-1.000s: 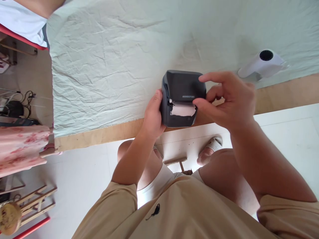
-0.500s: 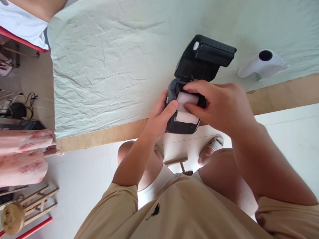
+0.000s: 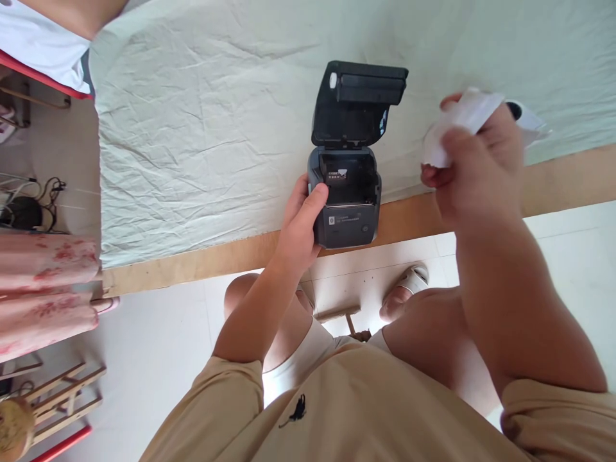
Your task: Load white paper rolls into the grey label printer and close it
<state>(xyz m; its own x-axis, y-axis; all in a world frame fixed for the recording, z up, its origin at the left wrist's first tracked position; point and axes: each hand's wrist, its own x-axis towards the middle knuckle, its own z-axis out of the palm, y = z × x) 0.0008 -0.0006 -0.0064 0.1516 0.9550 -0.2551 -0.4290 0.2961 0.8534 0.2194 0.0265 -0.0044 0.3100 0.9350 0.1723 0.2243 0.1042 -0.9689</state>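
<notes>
A dark portable label printer (image 3: 349,228) lies at the table's near edge, its lid (image 3: 359,115) swung up and its paper bay bare inside. My left hand (image 3: 303,221) grips the printer's left side, with the thumb on the rim of the bay. Off to the right, my right hand (image 3: 491,154) is closed on a white paper roll (image 3: 445,138), smeared by motion. Behind that hand, and partly hidden by it, lies another white paper roll with a dark core (image 3: 532,125).
A wrinkled pale green cloth (image 3: 202,128) covers the table, whose wooden edge (image 3: 192,253) runs along the front. Another person's arm (image 3: 79,16) shows at the top left. Below left are a pink floral cloth (image 3: 48,289) and a wooden stool (image 3: 62,398).
My right hand has lifted the paper roll out of the printer and carried it right, toward the other roll. The printer, still in my left hand, has shifted slightly left.
</notes>
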